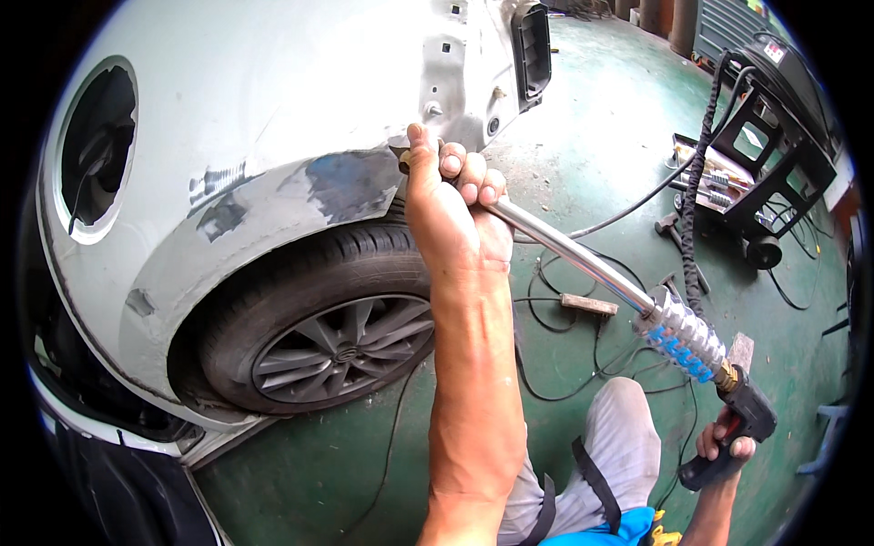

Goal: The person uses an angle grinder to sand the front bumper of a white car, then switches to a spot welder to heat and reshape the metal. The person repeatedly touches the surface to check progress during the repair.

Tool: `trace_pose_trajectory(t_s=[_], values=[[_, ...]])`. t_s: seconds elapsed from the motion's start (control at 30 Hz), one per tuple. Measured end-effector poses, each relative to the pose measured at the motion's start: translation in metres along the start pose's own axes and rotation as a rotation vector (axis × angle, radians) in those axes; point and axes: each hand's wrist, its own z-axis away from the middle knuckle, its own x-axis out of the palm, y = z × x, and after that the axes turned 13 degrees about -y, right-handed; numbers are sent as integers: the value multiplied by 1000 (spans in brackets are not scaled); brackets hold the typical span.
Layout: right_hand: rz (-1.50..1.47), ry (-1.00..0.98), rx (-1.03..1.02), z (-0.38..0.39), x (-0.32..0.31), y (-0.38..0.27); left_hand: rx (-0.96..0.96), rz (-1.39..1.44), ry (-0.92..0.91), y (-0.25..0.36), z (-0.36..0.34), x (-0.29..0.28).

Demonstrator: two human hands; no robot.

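My left hand (455,196) is closed around the front end of a slide hammer dent puller (574,255), at the edge of a white car body panel (300,91). Its thumb points up beside the panel's lower corner; the tool's tip is mostly hidden by the fingers. The bright rod slopes down to the right, to a ribbed silver-and-blue sliding weight and a black pistol grip. Around that grip my right hand (724,446) is wrapped, low on the right. Above the wheel arch, the panel shows a sanded bare-metal patch (350,185) and scuffed grey areas.
A wheel (341,355) sits under the arch. To the right stands a black wheeled cart (774,155) with a thick sleeved cable. Thin cables, a hammer (669,226) and a block (589,305) lie on the green floor (583,118). My bent knee (624,428) is below the rod.
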Motion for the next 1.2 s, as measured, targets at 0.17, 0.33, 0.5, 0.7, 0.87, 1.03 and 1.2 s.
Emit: trace_pose_trajectory(t_s=[0.17,0.33,0.5,0.7,0.87,1.03,1.2], values=[[17,-18,20,-10,3,2,-3,-43,35,6,-4,-3],[-11,17,14,-13,8,5,-12,-45,35,6,-4,-8],[-5,20,5,-10,8,5,-11,-48,35,4,-4,-6],[7,50,2,-11,13,6,-19,-62,37,5,-3,-8],[24,59,39,-12,22,-1,-15,-78,17,4,-4,-11],[55,139,9,-12,33,-2,-24,-32,-24,6,-4,-14],[98,152,1,-15,38,-7,-31,-39,-66,-22,25,-8]])
